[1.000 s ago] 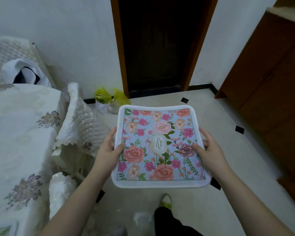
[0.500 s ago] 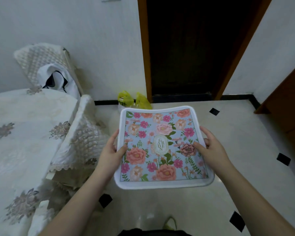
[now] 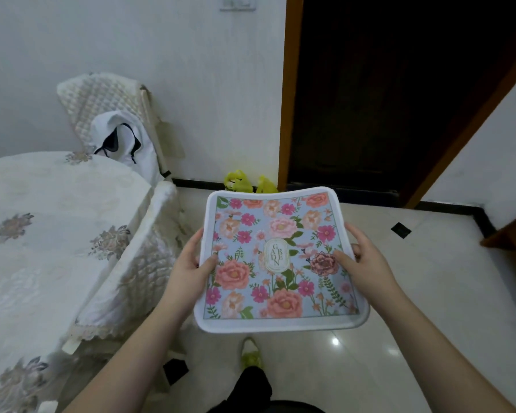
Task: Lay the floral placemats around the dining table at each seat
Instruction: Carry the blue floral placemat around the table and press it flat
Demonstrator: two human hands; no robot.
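1. Fingers of the left hand [image 3: 188, 260] are curled round the 9 o'clock edge of the floral placemat [image 3: 277, 260], the thumb [image 3: 210, 261] lying on the printed face and the other fingers hidden below it.
2. The 3 o'clock edge is gripped in the same way by the right hand [image 3: 367, 263], with the thumb on top near a dark rose; the fingers under the mat cannot be seen.
3. The placemat is held in the air over the tiled floor [image 3: 429, 293], almost flat and with the print up. It is probably kept so because it can then be lowered on the table without turning.
4. A slight sag is seen in the middle and the far edge is bent a little, so the mat is judged to be soft; two opposite grips are needed to keep it spread.
5. The dining table [image 3: 42, 234], covered with a white embroidered cloth, is found at 9 o'clock from the mat, apart from it. No placemat is seen on the part in view.
6. A covered chair [image 3: 137, 263] is pushed against the table edge between mat and table, and another chair [image 3: 108, 108] stands at 11 o'clock with a white garment [image 3: 122, 141] on it.
7. Yellow bags [image 3: 245, 181] lie at 12 o'clock by the dark doorway [image 3: 385, 93].
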